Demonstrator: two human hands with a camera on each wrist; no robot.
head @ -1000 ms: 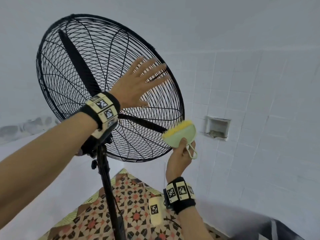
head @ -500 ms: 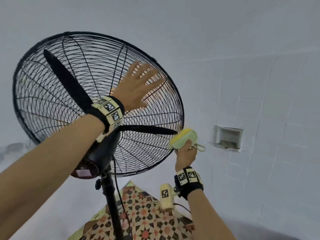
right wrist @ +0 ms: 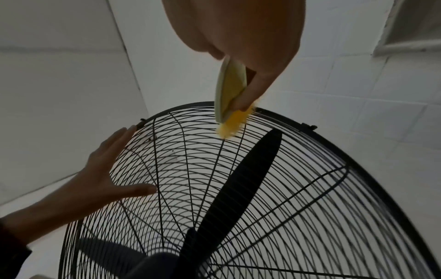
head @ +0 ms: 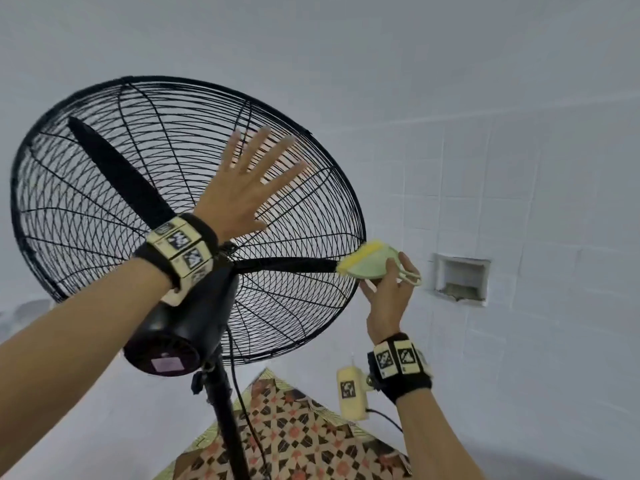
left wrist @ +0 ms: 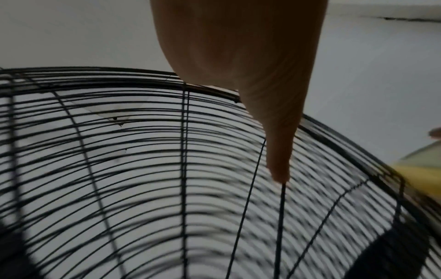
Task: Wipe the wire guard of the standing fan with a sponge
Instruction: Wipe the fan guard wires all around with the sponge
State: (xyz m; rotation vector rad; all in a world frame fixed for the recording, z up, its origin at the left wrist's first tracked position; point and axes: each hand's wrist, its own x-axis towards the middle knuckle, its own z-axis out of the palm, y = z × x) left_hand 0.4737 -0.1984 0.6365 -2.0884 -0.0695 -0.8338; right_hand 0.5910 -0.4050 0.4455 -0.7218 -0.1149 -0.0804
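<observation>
Your left hand (head: 239, 199) lies flat on the back of the wire guard (head: 86, 209), fingers straight and spread, holding nothing; the palm presses the wires just above the fan's motor housing (head: 180, 327). From the right wrist view the same hand sits against the guard's upper left part, thumb stretched across the wires.

Your right hand (head: 388, 296) grips the sponge (head: 367, 263), thumb and fingers curled round its pale green holder, with the yellow sponge edge touching the guard's rim on the side farthest from the motor housing. A pale loop (head: 410, 275) on the holder hangs just beyond your fingers.

Behind the wires, two black blades (head: 117, 171) show: one runs up and away from the motor housing, the other reaches out level towards the sponge, its tip just inside the rim where the sponge touches. The wires lie between the sponge and that blade.

Below the motor housing the black pole (head: 225, 417) goes down, with a cable (head: 249, 424) hanging beside it, over a patterned floor covering (head: 294, 441). On the tiled wall (head: 519, 341) beyond the sponge there is a square recess (head: 462, 278), well apart from the guard. A cream-coloured box (head: 351, 393) with a marker hangs beside your right wristband (head: 398, 365).
</observation>
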